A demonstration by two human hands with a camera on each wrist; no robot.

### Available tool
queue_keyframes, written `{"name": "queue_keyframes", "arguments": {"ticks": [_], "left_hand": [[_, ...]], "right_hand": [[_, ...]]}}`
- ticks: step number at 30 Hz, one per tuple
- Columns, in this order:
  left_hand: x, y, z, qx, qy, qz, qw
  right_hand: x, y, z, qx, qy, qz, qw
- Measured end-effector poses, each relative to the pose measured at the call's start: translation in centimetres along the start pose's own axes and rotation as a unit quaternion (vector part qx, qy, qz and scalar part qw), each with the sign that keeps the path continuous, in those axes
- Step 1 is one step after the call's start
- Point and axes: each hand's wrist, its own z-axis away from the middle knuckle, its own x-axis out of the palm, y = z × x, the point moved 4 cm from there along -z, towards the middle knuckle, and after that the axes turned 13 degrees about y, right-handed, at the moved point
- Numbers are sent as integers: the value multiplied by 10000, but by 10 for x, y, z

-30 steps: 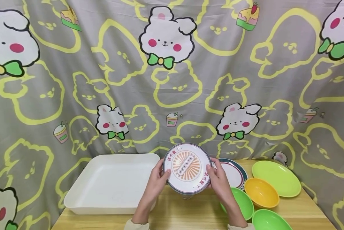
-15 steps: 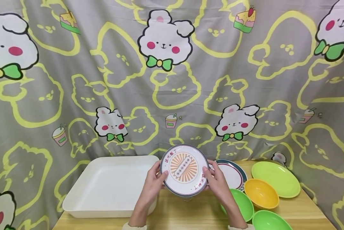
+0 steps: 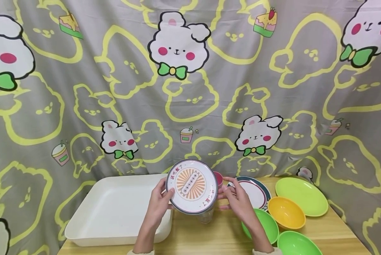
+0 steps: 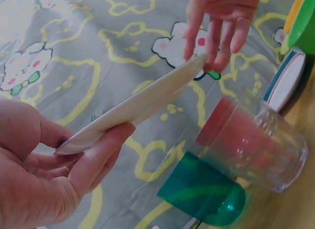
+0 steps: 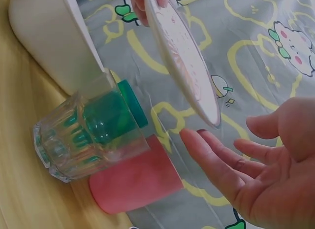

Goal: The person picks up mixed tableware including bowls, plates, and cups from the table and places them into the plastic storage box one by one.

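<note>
A white plate (image 3: 193,205) with an orange sunburst print and red lettering is held up tilted over the table. My left hand (image 3: 156,205) pinches its left edge, the thumb on the printed face and fingers beneath, as the left wrist view confirms. My right hand (image 3: 238,200) is beside the opposite edge with fingers spread; in the right wrist view its fingertips (image 5: 189,135) are just off the rim. Behind the plate stand a clear glass (image 4: 283,155), a green cup (image 4: 202,189) and a pinkish-red cup (image 5: 135,182), partly hidden in the head view.
A large white tray (image 3: 114,241) stands at the left of the table. On the right are a dark-rimmed plate (image 3: 252,191), a yellow-green oval plate (image 3: 301,194), an orange bowl (image 3: 286,212) and two green bowls (image 3: 261,225). A patterned curtain (image 3: 215,106) hangs behind.
The plate has moved left in my left hand. My right hand has let go of its edge and its fingers have spread. The glass and red cup now show more.
</note>
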Motion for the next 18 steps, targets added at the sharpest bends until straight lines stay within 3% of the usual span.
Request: {"name": "queue_keyframes", "arguments": {"ticks": [11,18], "left_hand": [[-33,8,-10,-23,323,-295,9990],[-65,10,-14,-85,612,-676,9958]], "right_hand": [[-12,-18,0,-658,-185,859,9940],[-21,-29,-7,-1354,-324,1848,9729]]}}
